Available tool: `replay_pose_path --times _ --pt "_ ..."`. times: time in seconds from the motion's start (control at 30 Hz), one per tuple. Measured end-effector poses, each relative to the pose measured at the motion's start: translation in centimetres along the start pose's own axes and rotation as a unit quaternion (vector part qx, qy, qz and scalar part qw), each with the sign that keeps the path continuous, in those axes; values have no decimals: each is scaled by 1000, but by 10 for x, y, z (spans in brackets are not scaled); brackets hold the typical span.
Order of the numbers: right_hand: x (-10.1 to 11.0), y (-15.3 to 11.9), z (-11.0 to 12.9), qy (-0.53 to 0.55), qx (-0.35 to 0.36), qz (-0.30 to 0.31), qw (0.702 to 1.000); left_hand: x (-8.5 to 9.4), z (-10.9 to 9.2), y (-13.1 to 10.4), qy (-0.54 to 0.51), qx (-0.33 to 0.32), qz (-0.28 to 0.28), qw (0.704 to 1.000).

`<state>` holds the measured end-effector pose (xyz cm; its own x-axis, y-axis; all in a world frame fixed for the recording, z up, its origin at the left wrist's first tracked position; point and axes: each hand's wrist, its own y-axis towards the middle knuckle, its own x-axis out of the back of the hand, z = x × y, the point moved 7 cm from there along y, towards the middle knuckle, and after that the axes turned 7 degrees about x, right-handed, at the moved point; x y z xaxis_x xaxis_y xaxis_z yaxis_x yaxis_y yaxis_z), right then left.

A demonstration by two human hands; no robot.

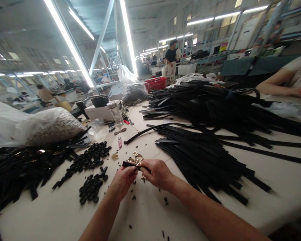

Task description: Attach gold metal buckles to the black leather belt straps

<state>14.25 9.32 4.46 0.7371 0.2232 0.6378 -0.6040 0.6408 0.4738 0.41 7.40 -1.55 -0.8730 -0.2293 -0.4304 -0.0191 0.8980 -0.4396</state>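
A short black strap (pixel 128 164) is held between my two hands over the white table (pixel 150 214). My left hand (pixel 124 180) pinches it from below left. My right hand (pixel 157 172) closes on its right part, where a bit of gold metal shows between the fingers. Just beyond my hands lie several gold buckles (pixel 137 156). A smaller group of gold pieces (pixel 114 156) sits to their left. Two piles of black rings (pixel 91 189) rest left of my left hand. Long black straps (pixel 198 154) are spread out to the right. The exact grip is partly hidden by my fingers.
At the left are a heap of black straps (pixel 12 170) and a plastic bag of small parts (pixel 52 125). A glass jar (pixel 115 113), pink snips (pixel 119 142) and a red basket (pixel 155 83) stand or lie farther back. Another person's arm (pixel 278 83) rests at the far right.
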Motion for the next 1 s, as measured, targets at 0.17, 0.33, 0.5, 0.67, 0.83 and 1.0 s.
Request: replay_pose_path --times 0.17,0.33,0.5,0.67,0.83,1.0 --pt "2 -1 -5 24 -63 -14 998 -4 -1 -2 19 -4 6 1000" --pt "5 0 -10 28 -113 -39 992 -8 -1 -4 15 -4 4 1000" --pt "10 0 -9 23 -129 -50 990 -8 0 -5 10 -4 -3 1000" --pt "9 -1 -6 18 -119 -51 991 -10 -6 -7 53 -39 -3 998" --pt "3 -3 -8 12 -105 -55 993 -6 -22 -11 207 -138 -59 967" --pt "9 -3 -17 13 -126 -80 989 -16 -36 -29 328 -267 -92 901"
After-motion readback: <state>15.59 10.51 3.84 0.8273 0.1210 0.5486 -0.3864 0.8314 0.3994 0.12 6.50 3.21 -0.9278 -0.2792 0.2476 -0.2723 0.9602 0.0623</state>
